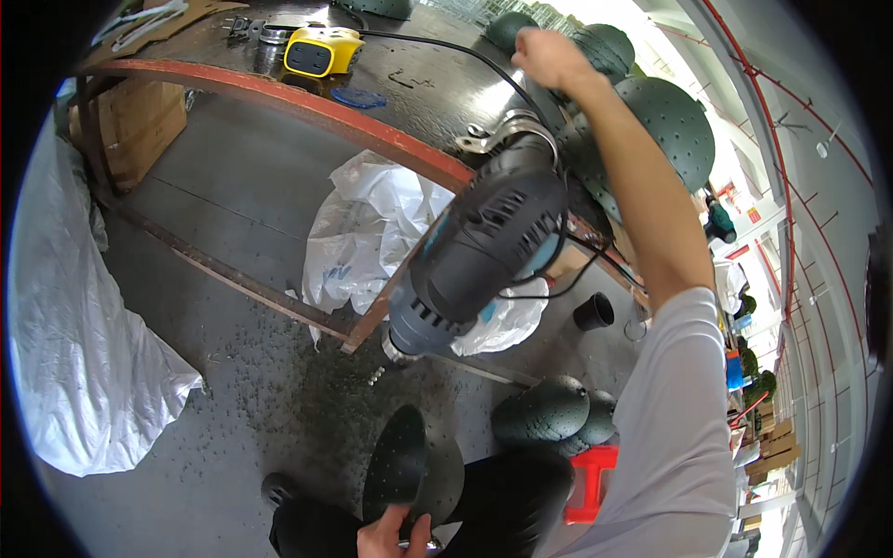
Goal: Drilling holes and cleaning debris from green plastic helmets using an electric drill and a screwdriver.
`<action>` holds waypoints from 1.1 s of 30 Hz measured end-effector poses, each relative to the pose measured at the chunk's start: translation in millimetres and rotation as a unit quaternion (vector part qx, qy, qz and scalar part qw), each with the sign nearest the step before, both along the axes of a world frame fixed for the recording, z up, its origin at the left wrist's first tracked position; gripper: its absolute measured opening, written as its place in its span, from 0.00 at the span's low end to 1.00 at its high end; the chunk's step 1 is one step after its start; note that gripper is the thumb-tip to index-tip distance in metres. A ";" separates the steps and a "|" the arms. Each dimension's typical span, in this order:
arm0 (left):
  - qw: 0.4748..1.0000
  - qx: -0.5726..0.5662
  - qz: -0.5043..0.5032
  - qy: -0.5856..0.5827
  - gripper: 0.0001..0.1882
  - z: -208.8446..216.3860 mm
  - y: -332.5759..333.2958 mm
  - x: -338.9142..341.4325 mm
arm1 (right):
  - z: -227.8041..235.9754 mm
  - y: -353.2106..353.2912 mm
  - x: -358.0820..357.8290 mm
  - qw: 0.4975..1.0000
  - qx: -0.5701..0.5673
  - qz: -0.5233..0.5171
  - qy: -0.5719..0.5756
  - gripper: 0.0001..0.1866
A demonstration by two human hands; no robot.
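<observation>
Low in the picture, my left hand [395,535] grips the rim of a dark green half-round shell [395,460] dotted with small holes, beside my dark-trousered leg. My right arm stretches to the far right of the bench, where my right hand [553,60] has its fingers curled in. A small green shell [510,30] and larger perforated shells [665,130] lie around that hand; what its fingers hold, if anything, is hidden. Between my hands a black and grey power drill [479,246] hangs tilted at the bench edge by a metal clamp [512,130], its bit [376,376] angled down.
The red-edged bench [251,82] carries a yellow and black block [323,51], a blue disc [358,98] and a black cable [437,46]. Below are white plastic bags [367,232], more green shells [544,409], a red stool [592,484], a black pot [593,312] and scattered shavings.
</observation>
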State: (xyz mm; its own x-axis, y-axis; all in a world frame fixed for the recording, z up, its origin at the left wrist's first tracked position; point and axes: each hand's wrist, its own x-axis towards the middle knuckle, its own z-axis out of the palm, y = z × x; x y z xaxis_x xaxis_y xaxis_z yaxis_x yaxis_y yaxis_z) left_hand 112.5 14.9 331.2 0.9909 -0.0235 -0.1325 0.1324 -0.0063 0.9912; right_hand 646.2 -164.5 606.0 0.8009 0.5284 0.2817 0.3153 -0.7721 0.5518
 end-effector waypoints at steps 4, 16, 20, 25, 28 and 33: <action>0.996 0.056 0.054 -0.053 0.06 -7.5 -1.7 -16.6 | 19.6 16.2 -125.2 0.951 0.241 0.160 -0.107 0.12; 0.978 -0.100 0.181 -0.009 0.05 -14.3 -2.6 -51.0 | -216.2 -1.6 -491.5 0.406 0.758 0.247 0.447 0.08; 0.980 -0.122 0.156 -0.022 0.10 -11.2 -9.5 -81.0 | -272.7 16.4 -560.6 0.261 0.846 0.162 0.435 0.08; 0.988 -0.056 0.136 -0.047 0.13 -8.6 -22.2 -92.9 | -297.6 7.4 -574.8 0.360 0.839 0.179 0.368 0.09; 0.987 -0.070 0.133 -0.055 0.14 -14.1 -21.1 -89.0 | -295.8 16.7 -573.3 0.481 0.795 0.219 0.298 0.09; 0.986 0.019 0.126 -0.110 0.13 -16.1 -25.5 -92.1 | -301.4 19.3 -578.6 0.519 0.788 0.204 0.262 0.08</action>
State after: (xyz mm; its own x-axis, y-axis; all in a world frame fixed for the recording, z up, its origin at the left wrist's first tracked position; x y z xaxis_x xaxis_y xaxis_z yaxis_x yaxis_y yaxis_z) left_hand 20.5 -10.6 315.1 0.9698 0.2271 0.0892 -0.0827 -0.0380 0.9958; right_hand 67.6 -145.2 304.6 0.8974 0.1281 0.4222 0.4187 0.0545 -0.9065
